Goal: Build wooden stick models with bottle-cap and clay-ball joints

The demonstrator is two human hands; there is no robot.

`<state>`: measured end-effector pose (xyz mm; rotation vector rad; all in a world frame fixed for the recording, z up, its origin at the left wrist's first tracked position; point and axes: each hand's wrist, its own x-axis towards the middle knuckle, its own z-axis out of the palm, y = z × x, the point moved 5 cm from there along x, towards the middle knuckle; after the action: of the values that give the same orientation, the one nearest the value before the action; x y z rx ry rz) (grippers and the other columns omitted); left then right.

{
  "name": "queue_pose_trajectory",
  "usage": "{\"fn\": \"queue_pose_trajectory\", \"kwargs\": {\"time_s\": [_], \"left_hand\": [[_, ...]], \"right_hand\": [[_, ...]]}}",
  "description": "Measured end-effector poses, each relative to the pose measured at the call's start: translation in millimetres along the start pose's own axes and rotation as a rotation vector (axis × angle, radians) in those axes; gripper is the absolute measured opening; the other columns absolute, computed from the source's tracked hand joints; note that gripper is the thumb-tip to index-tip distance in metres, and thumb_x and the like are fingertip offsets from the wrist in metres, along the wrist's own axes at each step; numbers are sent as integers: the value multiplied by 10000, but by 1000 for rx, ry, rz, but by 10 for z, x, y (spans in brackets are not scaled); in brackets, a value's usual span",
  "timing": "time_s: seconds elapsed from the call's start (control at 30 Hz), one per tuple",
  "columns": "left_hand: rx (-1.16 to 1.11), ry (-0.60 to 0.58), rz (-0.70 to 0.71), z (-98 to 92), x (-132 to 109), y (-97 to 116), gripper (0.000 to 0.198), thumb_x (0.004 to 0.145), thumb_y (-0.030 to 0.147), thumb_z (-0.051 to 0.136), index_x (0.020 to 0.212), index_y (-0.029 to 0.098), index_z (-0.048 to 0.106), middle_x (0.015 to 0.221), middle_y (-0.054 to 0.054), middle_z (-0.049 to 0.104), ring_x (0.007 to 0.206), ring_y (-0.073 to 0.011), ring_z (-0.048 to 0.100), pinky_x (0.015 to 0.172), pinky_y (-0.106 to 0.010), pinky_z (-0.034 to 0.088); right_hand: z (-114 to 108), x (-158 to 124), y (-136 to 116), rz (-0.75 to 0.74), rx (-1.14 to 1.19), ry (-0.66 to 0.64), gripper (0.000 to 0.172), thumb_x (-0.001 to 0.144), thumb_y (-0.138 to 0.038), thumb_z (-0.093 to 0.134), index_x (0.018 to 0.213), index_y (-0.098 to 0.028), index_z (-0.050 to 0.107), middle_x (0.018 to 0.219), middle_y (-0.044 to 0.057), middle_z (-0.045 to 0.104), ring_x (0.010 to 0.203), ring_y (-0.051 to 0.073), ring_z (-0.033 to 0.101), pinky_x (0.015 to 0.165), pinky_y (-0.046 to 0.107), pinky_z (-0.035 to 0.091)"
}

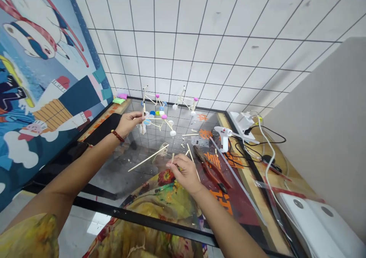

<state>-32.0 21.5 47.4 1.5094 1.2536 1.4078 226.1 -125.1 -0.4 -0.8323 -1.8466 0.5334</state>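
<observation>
My left hand (130, 123) is closed, thumb and fingers pinching the left upright of a small bicycle model (160, 128). The model is made of thin wooden sticks, with a pink cap on top and white bottle-cap wheels. Lower and to the right, my right hand (185, 171) pinches a short wooden stick (172, 158) that points upward. Two similar stick bicycles, a left one (154, 99) and a right one (186, 102), stand behind, near the wall. A long loose stick (148, 158) lies on the glass table between my hands.
Pliers with red handles (213, 170) lie right of my right hand. Beyond them are a white glue gun (224, 136), a clear glue stick (240, 183) and tangled cables. Coloured bottle caps (153, 113) sit behind the held model. A white power strip (243, 124) lies at the right edge.
</observation>
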Motion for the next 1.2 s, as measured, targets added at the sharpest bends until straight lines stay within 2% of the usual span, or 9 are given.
{"fn": "queue_pose_trajectory", "kwargs": {"time_s": [0.13,0.23,0.33,0.43,0.53,0.7,0.87,1.03,1.2], "left_hand": [[109,-28,88,-201,-69,92,568,579,363,839,1102,184,709,1201,-107,658,1078,-252,591,900,-386,520],[120,-123,26,-295,-93,-35,807,520,326,871,1272,204,604,1323,-135,578,1210,-300,527,974,-449,483],[124,-201,-71,-272,-119,-263,1046,438,280,904,1392,234,478,1396,-160,510,1300,-333,463,1056,-511,402],[118,-209,-83,-176,-119,-392,1161,417,266,913,1450,256,383,1471,-170,428,1367,-340,392,1100,-521,344],[70,-201,-64,-71,-92,-388,1030,479,288,895,1404,243,447,1439,-156,476,1347,-334,423,1099,-513,349],[-47,-179,-85,35,-62,-323,705,504,295,884,1150,166,633,1110,-118,685,1085,-291,624,1005,-495,449],[-227,-124,-159,161,-61,-259,626,492,265,894,1052,149,640,1033,-90,694,972,-225,658,918,-419,510],[-379,-154,-257,373,31,-137,482,567,320,870,970,162,657,1017,-85,697,923,-198,665,755,-326,555],[-463,-173,-371,621,201,-93,398,608,373,851,884,161,657,966,-89,702,854,-189,671,776,-379,556]], "right_hand": [[7,-1,-12,-14,-22,-3,147,883,-217,612,756,-200,683,759,43,668,746,157,624,708,296,502],[16,1,-14,-16,-33,-13,153,888,-219,607,754,-198,679,757,46,665,746,159,624,704,296,501],[21,1,-14,-9,-36,-23,151,887,-219,607,756,-196,677,757,46,661,743,159,624,698,294,501],[23,1,-18,-8,-30,-32,148,888,-208,603,761,-200,678,758,43,664,743,158,626,703,293,504],[18,2,-24,-6,-20,-27,151,887,-195,600,758,-201,679,757,41,663,744,154,629,705,287,507],[16,19,-18,20,-19,-25,151,885,-212,605,758,-200,685,758,44,662,742,153,631,693,282,511],[17,33,-10,42,-22,-19,164,890,-231,598,758,-203,690,752,42,655,727,150,626,674,279,508],[11,29,-15,36,-16,-8,163,892,-241,595,764,-203,689,752,40,658,739,153,625,695,284,509],[7,18,1,18,-11,3,167,892,-250,598,760,-201,687,763,41,660,748,155,616,710,292,506]]}}
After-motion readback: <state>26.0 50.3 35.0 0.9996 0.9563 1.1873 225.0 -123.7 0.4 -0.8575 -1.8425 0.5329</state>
